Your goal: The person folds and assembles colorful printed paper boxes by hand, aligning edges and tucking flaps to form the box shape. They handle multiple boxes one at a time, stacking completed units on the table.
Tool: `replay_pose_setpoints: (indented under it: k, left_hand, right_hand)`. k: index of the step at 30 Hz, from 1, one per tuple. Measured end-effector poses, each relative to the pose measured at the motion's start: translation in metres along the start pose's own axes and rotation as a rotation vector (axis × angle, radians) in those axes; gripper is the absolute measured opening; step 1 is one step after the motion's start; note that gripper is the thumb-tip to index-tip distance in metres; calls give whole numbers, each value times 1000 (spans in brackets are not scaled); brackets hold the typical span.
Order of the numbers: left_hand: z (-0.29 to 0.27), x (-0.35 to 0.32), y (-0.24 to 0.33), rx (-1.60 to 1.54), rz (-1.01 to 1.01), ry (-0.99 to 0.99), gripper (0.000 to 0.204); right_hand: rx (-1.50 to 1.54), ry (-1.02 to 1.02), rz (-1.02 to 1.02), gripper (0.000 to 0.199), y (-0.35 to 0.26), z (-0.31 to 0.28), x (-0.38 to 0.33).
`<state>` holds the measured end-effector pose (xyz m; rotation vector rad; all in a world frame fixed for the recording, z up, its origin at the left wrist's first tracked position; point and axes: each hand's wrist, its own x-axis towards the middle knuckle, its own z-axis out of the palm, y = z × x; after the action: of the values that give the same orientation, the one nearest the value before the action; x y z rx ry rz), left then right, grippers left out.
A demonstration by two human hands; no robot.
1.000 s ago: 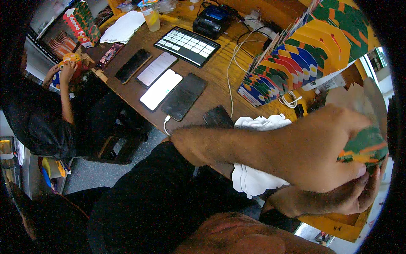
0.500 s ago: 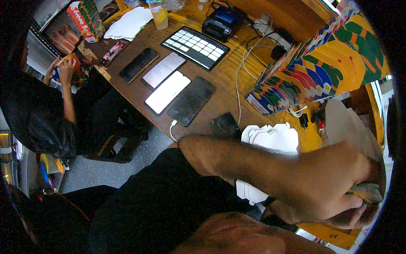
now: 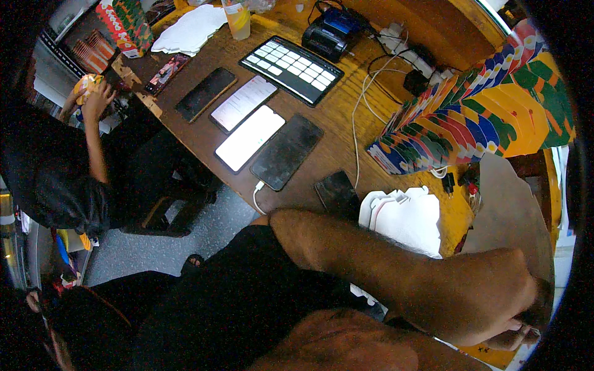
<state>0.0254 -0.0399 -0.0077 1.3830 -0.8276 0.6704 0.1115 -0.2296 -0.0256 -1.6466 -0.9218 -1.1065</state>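
Note:
My left arm reaches across to the far right, where my left hand point(image 3: 495, 294) is bent with its fingers curled. Whatever it grips is hidden. My right hand point(image 3: 512, 340) shows only in part beneath it, fingers curled close to the left ones; its contents cannot be made out. Just beyond the hands stands a grey-brown cardboard sheet point(image 3: 504, 210). A stack of white die-cut carton blanks point(image 3: 402, 216) lies behind my left forearm. Farther back is a long row of nested printed cartons point(image 3: 476, 117) in orange, green, blue and red.
Several phones, including a lit white one point(image 3: 250, 139), lie on the wooden table point(image 3: 334, 136) with a tablet point(image 3: 291, 69). Behind are a black device point(image 3: 328, 37), cables and a drink cup point(image 3: 237, 18). At left, a seated person point(image 3: 62, 167) handles a printed carton point(image 3: 88, 89).
My hands have moved slightly toward me, and the green and orange piece at my left hand has gone out of sight. The seated person's carton has turned. The view has shifted a little.

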Motion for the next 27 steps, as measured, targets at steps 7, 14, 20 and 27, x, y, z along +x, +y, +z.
replay_pose_setpoints:
  k: [7,14,20,27]
  left_hand:
    - [-1,3,-2,-108,52,57,29]
    - [-5,2,-5,-140,15,97,23]
    - [-14,5,-2,-96,-70,180,22]
    - [-26,7,6,-193,-132,186,21]
  right_hand:
    - [0,-16,8,52,2,3,1]
    - [33,-27,20,56,4,11,0]
    - [75,-41,37,60,11,17,-1]
    - [152,-54,41,65,13,22,1]
